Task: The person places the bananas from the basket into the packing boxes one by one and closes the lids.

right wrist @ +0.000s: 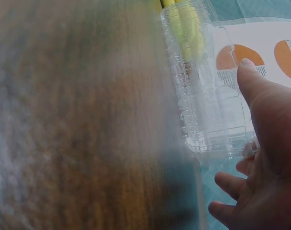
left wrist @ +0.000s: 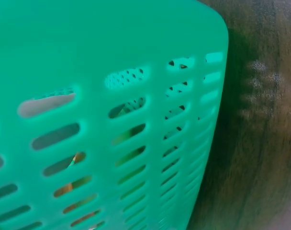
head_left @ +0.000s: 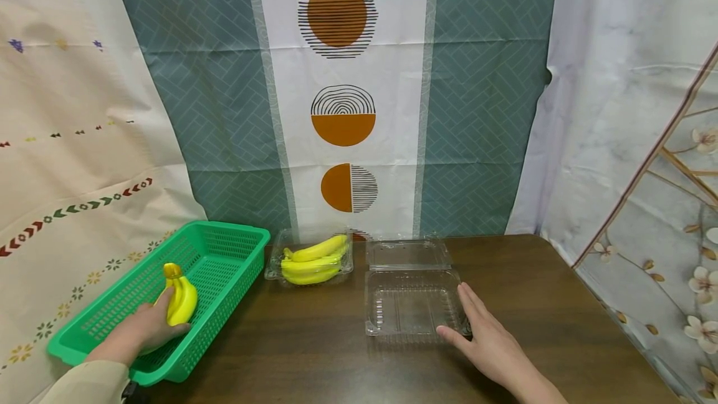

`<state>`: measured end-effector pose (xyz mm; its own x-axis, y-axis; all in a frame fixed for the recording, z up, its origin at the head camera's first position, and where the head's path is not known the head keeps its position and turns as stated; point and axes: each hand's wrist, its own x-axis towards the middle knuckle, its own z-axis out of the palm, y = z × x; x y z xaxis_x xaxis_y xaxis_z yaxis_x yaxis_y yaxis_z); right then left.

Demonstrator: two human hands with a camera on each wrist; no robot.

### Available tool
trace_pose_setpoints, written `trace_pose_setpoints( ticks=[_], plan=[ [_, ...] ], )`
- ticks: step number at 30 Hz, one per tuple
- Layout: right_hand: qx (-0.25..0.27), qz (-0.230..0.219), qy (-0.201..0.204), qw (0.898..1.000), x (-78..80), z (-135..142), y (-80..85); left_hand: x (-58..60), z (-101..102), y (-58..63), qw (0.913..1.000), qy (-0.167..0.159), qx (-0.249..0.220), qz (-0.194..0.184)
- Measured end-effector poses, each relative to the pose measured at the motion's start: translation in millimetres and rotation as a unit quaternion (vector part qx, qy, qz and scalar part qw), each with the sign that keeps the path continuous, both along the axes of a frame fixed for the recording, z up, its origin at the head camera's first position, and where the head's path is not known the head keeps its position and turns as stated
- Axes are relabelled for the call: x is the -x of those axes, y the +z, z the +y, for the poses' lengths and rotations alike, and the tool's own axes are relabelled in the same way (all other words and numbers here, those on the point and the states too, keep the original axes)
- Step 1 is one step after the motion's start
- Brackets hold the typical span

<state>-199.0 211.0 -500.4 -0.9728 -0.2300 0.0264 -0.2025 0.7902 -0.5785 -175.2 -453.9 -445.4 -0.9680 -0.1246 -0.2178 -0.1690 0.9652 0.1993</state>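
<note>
In the head view my left hand (head_left: pixel 147 328) reaches into a green basket (head_left: pixel 235 295) and grips a bunch of yellow bananas (head_left: pixel 184 301) by its side. The basket wall (left wrist: pixel 93 43) fills most of the left wrist view and hides that hand there. My right hand (head_left: pixel 487 340) has its fingers extended at the right side of a clear plastic clamshell box (head_left: pixel 412 301), whose lid (head_left: pixel 408 254) stands open behind it. The right wrist view shows this hand (right wrist: pixel 270 139) beside the clear box (right wrist: pixel 215 115), thumb apart from the fingers; whether it touches the box I cannot tell.
A second clear plastic box (head_left: pixel 275 264) with bananas (head_left: pixel 314 260) inside stands at the back, between basket and clamshell. All rest on a dark wooden table (head_left: pixel 303 354). Patterned cloths (head_left: pixel 482 111) hang behind and at both sides.
</note>
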Motion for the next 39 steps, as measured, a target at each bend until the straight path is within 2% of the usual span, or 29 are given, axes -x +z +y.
trace_pose_setpoints(
  ticks=[10,16,25,33,39],
  plan=[
    [0.002,-0.009,-0.001,1.000,0.5,-0.3,0.5,3.1,-1.6,-0.6,0.9999,0.015,0.001,-0.001],
    [0.000,-0.021,-0.006,1.000,1.8,-0.2,-1.0,5.8,1.8,4.6,0.9976,0.004,0.028,0.063],
    [-0.003,-0.017,-0.004,1.000,1.6,-0.5,-1.1,9.5,17.5,19.4,0.9861,-0.011,0.057,0.156],
    [-0.002,-0.021,-0.003,1.000,1.1,-0.8,-1.2,7.0,34.3,37.8,0.9801,-0.009,0.059,0.189],
    [-0.006,-0.023,-0.007,1.000,1.4,-0.9,-0.8,5.9,44.3,45.8,0.9745,-0.013,0.064,0.215]
  ],
)
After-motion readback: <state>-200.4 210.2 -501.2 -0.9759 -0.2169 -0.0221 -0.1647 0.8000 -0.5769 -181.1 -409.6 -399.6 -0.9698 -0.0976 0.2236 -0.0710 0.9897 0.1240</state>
